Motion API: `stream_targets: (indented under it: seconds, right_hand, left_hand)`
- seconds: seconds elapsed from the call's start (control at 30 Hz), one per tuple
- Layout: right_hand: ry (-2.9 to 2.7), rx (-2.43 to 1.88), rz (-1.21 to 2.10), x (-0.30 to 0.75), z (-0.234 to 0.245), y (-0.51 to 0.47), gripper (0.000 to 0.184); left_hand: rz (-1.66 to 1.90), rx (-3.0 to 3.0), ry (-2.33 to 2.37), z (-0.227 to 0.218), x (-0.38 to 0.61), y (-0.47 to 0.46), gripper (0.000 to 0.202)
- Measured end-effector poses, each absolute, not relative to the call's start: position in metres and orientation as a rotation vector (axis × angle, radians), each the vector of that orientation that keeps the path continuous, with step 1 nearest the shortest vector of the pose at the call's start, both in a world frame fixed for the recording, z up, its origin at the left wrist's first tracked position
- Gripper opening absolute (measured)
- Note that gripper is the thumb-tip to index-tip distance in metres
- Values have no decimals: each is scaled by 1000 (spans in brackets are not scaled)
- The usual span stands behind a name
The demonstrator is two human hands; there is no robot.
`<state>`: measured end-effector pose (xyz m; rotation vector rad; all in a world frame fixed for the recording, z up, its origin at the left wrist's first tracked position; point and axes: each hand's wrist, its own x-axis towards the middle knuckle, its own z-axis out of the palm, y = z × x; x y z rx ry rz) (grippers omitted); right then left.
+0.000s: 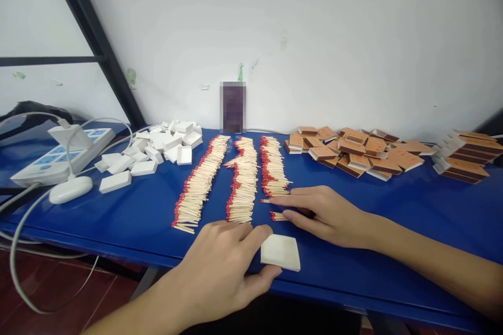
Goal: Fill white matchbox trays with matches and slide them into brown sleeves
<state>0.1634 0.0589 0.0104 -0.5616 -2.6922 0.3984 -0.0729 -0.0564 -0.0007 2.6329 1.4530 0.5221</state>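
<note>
At the table's front edge my left hand (223,264) grips a small white matchbox tray (280,251) by its left side, index finger at the back and thumb at the front. My right hand (328,214) rests over the near end of the right row of matches (274,167), thumb and index finger apart. Its fingertips touch a few loose matches (278,216), which lie separate from the row. Two more rows of red-tipped matches, the middle row (244,183) and the left row (200,186), run away from me.
White matchbox trays (157,146) are heaped at the back left, near a power strip (63,154) with cables. Orange-brown matchboxes (353,149) lie piled at the back right, with a stack of matchboxes (467,154) farther right. A pixelated dark rectangle (232,107) stands at the wall.
</note>
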Motion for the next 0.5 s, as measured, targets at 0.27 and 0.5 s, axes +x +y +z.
stream_targets:
  seconds: [0.27,0.5]
  right_hand:
    - [-2659,-607,421,166,8,63,32]
    - [-2568,-607,445,166,10,62,29]
  left_hand:
    - [528,2649,1450,-1,-73,-56,30]
    - [539,2649,1456,-1,-73,-56,30]
